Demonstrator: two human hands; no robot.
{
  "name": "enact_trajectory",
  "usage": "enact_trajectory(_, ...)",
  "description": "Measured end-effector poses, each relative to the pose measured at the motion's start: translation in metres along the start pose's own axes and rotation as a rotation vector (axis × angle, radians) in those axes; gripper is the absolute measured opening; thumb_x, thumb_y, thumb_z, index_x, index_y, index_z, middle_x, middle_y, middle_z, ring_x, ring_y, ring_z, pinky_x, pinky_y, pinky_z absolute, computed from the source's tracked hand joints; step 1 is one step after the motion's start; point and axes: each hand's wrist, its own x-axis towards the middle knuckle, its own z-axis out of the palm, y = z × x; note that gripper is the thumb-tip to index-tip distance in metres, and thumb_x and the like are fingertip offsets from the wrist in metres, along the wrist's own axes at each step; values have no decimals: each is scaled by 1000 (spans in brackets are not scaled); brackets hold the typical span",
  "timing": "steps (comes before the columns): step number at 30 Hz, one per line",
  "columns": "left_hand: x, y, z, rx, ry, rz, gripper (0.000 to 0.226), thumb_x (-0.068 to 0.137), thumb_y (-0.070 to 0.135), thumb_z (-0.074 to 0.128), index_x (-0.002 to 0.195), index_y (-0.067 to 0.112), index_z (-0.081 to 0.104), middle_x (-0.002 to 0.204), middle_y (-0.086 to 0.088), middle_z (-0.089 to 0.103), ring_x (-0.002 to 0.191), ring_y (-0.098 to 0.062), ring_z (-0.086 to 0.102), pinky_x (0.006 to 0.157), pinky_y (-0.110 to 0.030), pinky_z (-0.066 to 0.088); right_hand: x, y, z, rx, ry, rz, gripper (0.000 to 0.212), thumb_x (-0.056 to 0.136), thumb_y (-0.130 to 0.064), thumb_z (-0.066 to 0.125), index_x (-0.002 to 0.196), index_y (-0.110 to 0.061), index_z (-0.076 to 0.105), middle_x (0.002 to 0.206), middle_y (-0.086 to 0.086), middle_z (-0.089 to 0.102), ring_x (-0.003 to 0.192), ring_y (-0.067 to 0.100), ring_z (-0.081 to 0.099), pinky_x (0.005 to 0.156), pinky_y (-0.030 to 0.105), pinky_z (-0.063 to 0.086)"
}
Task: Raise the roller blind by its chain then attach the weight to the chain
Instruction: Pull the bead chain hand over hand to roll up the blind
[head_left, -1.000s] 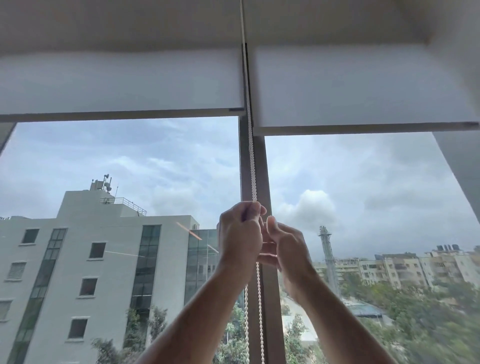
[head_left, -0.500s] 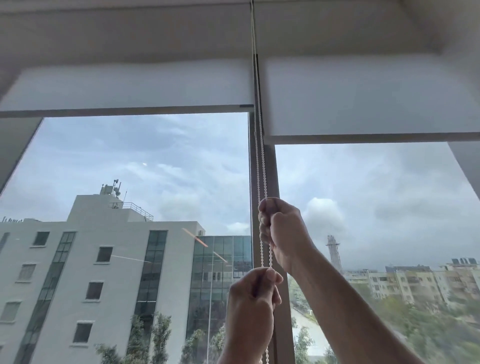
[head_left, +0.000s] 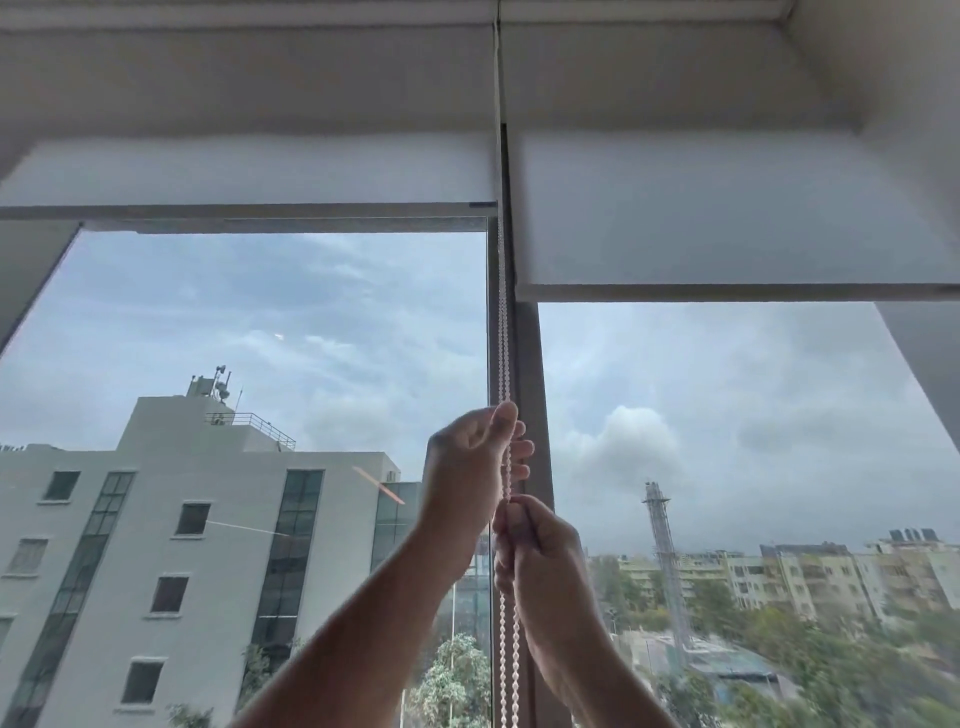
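Bead chain (head_left: 503, 332) hangs along the window mullion (head_left: 530, 395), between the two roller blinds. Left hand (head_left: 470, 467) pinches it high, thumb and fingertips closed on the beads; right hand (head_left: 535, 556) is fisted around it just below. Likely light, limp, slippery: grip across the beads, one strand only. Left blind (head_left: 249, 171) near top. No weight visible.

I lose the white beaded plastic chain (head_left: 503, 322) at the bottom edge, so its loop end is out of view. My hands, left (head_left: 470, 478) and right (head_left: 540, 551), cover part of it. The trees at lower right (head_left: 831, 660) are smeared with blur.
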Motion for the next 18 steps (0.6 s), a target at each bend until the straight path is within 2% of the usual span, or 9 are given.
enact_trajectory(2, 9, 10, 6, 2, -24, -38, 15, 101, 14, 56, 102, 5, 67, 86, -13, 73, 63, -14, 72, 52, -24, 58, -7, 4, -2, 38, -15, 21, 44, 105, -5, 44, 63, -12, 53, 52, -3, 41, 46, 7, 30, 44, 22, 25)
enact_trajectory(5, 13, 7, 7, 65, 9, -56, 14, 98, 6, 57, 93, 1, 70, 70, -11, 69, 46, -11, 64, 42, -23, 51, -12, 4, -9, 20, -65, 36, 47, 105, -3, 44, 62, -17, 58, 51, -2, 41, 45, 8, 30, 43, 21, 25)
enact_trajectory(9, 11, 0, 4, 83, 86, -24, 17, 95, 4, 59, 83, 2, 71, 58, -3, 66, 42, -10, 59, 41, -22, 47, -4, -1, -20, -38, -128, 93, 38, 105, -4, 46, 72, -9, 66, 55, 6, 56, 43, 12, 45, 42, 22, 36)
enact_trajectory(11, 9, 2, 3, 111, 107, 12, 18, 95, 5, 59, 82, 5, 72, 53, 1, 66, 41, -7, 57, 40, -20, 45, 6, -9, -22, 22, -120, 148, 33, 106, -11, 46, 85, -1, 69, 64, 12, 65, 50, 18, 60, 49, 26, 49)
enact_trajectory(13, 6, 5, 4, 131, 107, 37, 20, 95, 6, 60, 80, 7, 71, 52, 3, 66, 42, -6, 57, 40, -18, 46, 19, -18, -24, 101, -74, 195, 37, 108, -21, 44, 94, -1, 71, 71, 15, 70, 61, 22, 68, 57, 31, 57)
enact_trajectory(16, -7, 2, 5, 157, 85, 41, 21, 95, 3, 59, 79, 5, 71, 54, 1, 66, 44, -6, 58, 44, -20, 48, 41, -37, -23, 132, -36, 174, 45, 108, -29, 41, 100, 3, 71, 79, 26, 68, 68, 29, 67, 64, 36, 60)
enact_trajectory(18, -20, -6, 3, 179, 59, 53, 23, 96, 2, 57, 77, 1, 70, 53, -1, 64, 42, -5, 55, 41, -19, 46, 56, -53, -20, 172, 9, 170, 42, 107, -29, 45, 96, 5, 68, 73, 19, 68, 59, 25, 65, 57, 31, 58)
